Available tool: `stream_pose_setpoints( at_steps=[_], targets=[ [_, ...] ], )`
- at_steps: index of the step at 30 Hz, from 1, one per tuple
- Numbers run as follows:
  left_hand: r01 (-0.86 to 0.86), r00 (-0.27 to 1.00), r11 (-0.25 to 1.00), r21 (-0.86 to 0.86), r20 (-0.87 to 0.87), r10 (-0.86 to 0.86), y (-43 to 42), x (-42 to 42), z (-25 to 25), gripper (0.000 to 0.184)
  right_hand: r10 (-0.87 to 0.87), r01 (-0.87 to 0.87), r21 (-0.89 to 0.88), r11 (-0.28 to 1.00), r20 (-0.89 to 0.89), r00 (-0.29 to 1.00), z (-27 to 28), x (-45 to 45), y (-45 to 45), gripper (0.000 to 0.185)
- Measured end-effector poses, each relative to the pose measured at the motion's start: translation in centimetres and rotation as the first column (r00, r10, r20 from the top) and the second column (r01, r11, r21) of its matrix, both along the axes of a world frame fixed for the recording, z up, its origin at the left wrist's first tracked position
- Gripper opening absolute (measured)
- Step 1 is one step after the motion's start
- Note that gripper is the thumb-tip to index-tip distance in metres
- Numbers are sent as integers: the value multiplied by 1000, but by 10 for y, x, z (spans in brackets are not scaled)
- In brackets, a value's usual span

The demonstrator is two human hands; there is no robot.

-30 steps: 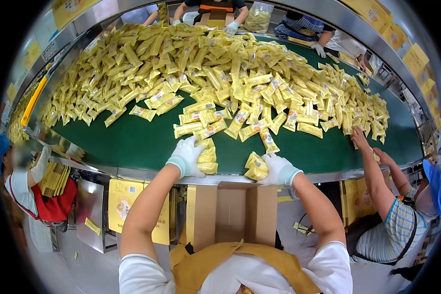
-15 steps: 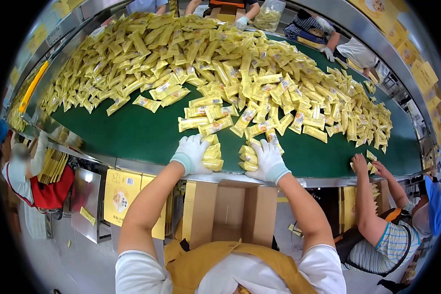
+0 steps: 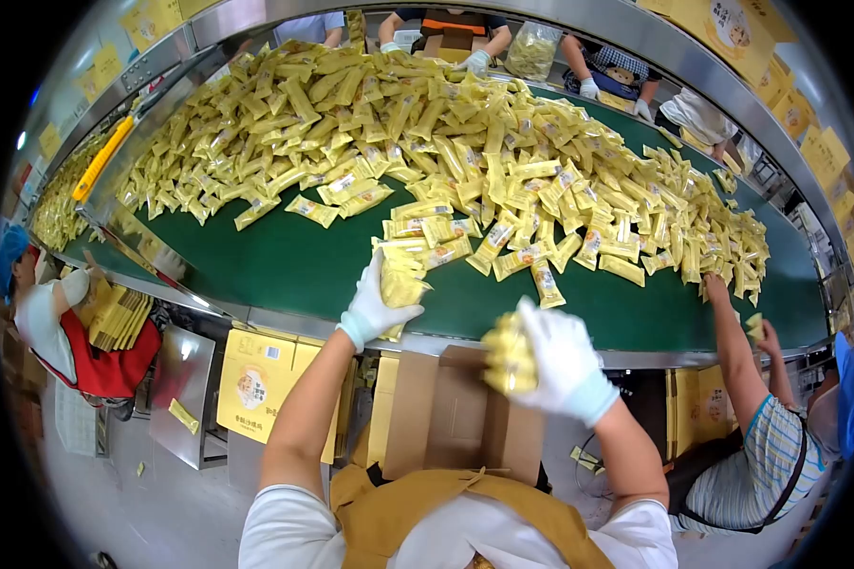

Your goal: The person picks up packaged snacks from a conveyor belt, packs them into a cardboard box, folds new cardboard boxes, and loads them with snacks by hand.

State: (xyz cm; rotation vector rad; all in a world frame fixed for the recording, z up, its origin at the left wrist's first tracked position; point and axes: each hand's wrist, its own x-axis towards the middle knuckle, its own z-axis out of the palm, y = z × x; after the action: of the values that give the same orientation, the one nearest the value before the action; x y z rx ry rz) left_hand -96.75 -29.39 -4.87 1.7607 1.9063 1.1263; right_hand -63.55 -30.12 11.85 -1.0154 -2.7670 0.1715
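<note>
Both of my hands wear white gloves. My left hand (image 3: 375, 302) is closed around a bundle of yellow packets (image 3: 403, 280) over the belt's near edge. My right hand (image 3: 562, 362), a little blurred, grips another bundle of packets (image 3: 510, 355) above the right side of an open cardboard box (image 3: 455, 412). The box stands just in front of me, below the edge, and its visible inside shows bare cardboard. Beyond my hands, a large heap of yellow wrapped packets (image 3: 427, 123) covers much of the green belt (image 3: 285, 275). A few loose packets lie near my left hand.
A metal rim (image 3: 427, 343) runs along the belt. Flat yellow cartons (image 3: 266, 384) stand at left beside a metal table (image 3: 182, 379). A co-worker in a striped shirt (image 3: 759, 465) reaches in from the right; another in a red apron (image 3: 114, 356) is at left. More people work across the belt.
My right hand has lifted its packets off the belt and brought them back over the box. My left hand has raised its bundle slightly. The camera view has shifted.
</note>
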Motion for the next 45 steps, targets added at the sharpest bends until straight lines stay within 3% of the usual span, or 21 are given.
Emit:
stream_pose_setpoints(
  at_steps=[3, 6, 9, 11, 12, 14, 19, 20, 24, 27, 31, 33, 35, 36, 38, 39, 40, 42, 43, 44, 45],
  targets=[
    [226, 723, 966, 127, 643, -254, -19, 15, 24, 123, 205, -217, -8, 976, 363, 909, -20, -13, -43, 98],
    [445, 419, 872, 204, 813, -404, -49, 51, 83, 110, 266, -305, -13, 952, 526, 808, -91, -33, -72, 84],
    [651, 197, 742, 162, 908, -371, -70, 77, 49, 122, 388, -272, -278, 921, 604, 696, -102, -63, -82, 66],
    [643, 553, 718, 266, 487, -676, -77, 99, 72, 111, 468, -218, -444, 869, 597, 651, -129, -73, -87, 68],
    [607, 691, 721, 334, 226, -687, -80, 110, 84, 110, 497, -207, -499, 841, 562, 662, -148, -75, -91, 69],
    [676, 736, 726, 122, -100, -669, -77, 114, 88, 110, 527, -204, -565, 800, 498, 689, -182, -71, -95, 70],
    [564, 520, 822, -74, -742, -423, -88, 139, 28, 79, 552, -203, -668, 716, 363, 751, -214, -60, -96, 74],
    [513, 538, 848, -134, -719, -440, -91, 145, 23, 68, 547, -198, -679, 707, 348, 761, -217, -57, -96, 75],
    [316, 436, 863, -394, -748, -501, -87, 166, 6, 74, 418, 5, -659, 752, 482, 770, -216, -54, -100, 71],
    [280, 295, 883, -376, -842, -452, -83, 172, -25, 80, 310, 127, -582, 804, 590, 746, -218, -66, -107, 59],
    [188, 431, 600, -778, -484, -762, -57, 180, -27, 85, 402, 28, -534, 845, 669, 625, -225, -80, -103, 66],
    [212, 350, 530, -821, -443, -826, -53, 174, -47, 89, 492, -86, -581, 810, 592, 638, -227, -68, -96, 69],
    [266, 205, 476, -838, -433, -878, -51, 160, -46, 91, 620, -136, -701, 700, 502, 603, -168, -60, -68, 71],
    [305, 150, 208, -929, -169, -974, -36, 152, 3, 91, 645, -40, -834, 550, 393, 655, -117, -54, -48, 71],
    [545, 176, -122, -830, 256, -951, -7, 121, 45, 82, 430, -214, -947, 240, -95, 898, -103, -18, -13, 58],
    [703, 227, -203, -681, 485, -844, 3, 100, 86, 63, 301, -374, -889, 264, -292, 908, -98, -1, 6, 45],
    [896, 177, -93, -434, 541, -822, 7, 74, 97, 48, 28, -292, -949, 116, -291, 956, -69, 11, 25, 39],
    [923, 355, 158, -351, 619, -701, 32, 36, 127, 42, -217, -238, -790, 566, -420, 881, -57, 31, 66, 36],
    [880, 470, 386, -277, 389, -792, 50, 24, 117, 39, -388, -132, -810, 572, -409, 826, -64, 36, 88, 37],
    [690, 724, 628, -361, 334, -603, 63, 23, 115, 42, -343, 5, -538, 843, -529, 776, -93, 37, 115, 40],
    [447, 888, 833, -326, 51, -457, 82, 23, 94, 54, -412, 247, -454, 856, -310, 857, -88, 33, 136, 45]
  ],
)
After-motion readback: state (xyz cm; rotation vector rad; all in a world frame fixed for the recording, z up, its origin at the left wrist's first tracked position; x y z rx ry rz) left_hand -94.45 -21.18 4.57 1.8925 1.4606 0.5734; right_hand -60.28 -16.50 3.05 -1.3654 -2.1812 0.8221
